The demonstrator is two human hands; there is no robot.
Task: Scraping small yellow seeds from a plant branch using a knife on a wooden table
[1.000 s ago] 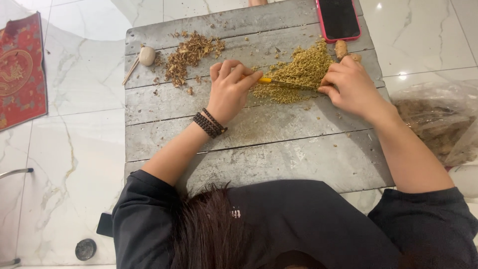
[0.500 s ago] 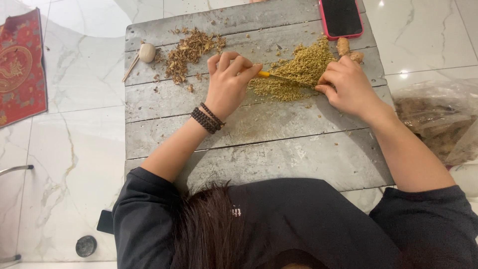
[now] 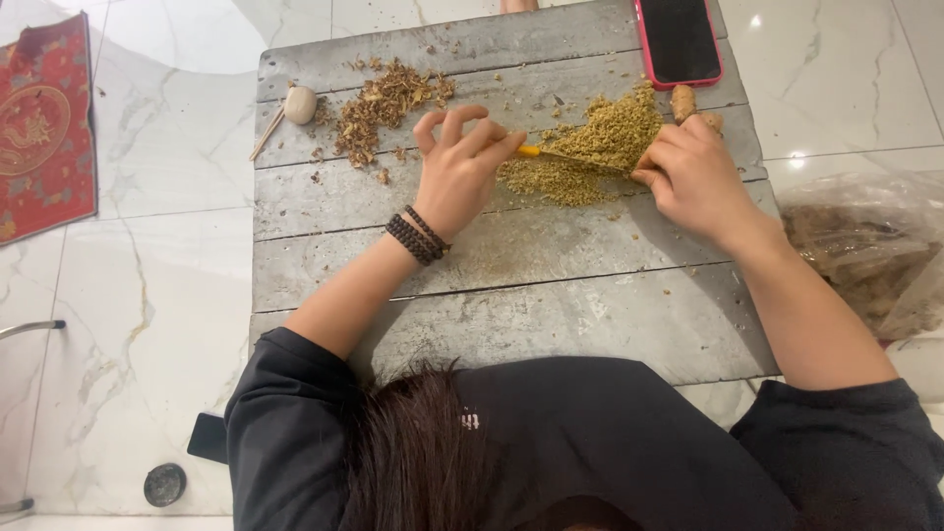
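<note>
because the knife [image 3: 565, 155] lies flat across the heap of chopped greenish-yellow bits [image 3: 590, 152], each hand takes one end of it: the left hand [image 3: 460, 172] has its fingertips pinched on the yellow end while the other fingers fan up loosely, and the right hand [image 3: 691, 172] is curled closed over the far end, which its knuckles hide. the heap sits in the upper middle of the grey wooden board [image 3: 511, 285], whose planks look weathered and rough. a coarser brown pile [image 3: 383, 103] lies apart to the left, near a small pale round knob [image 3: 300, 103]. a knobbly ginger-like root [image 3: 683, 100] rests just beside the right hand, below a red-cased phone [image 3: 677, 39]. a crinkled clear bag [image 3: 865, 251] sits on the glossy marble floor [image 3: 147, 295].
</note>
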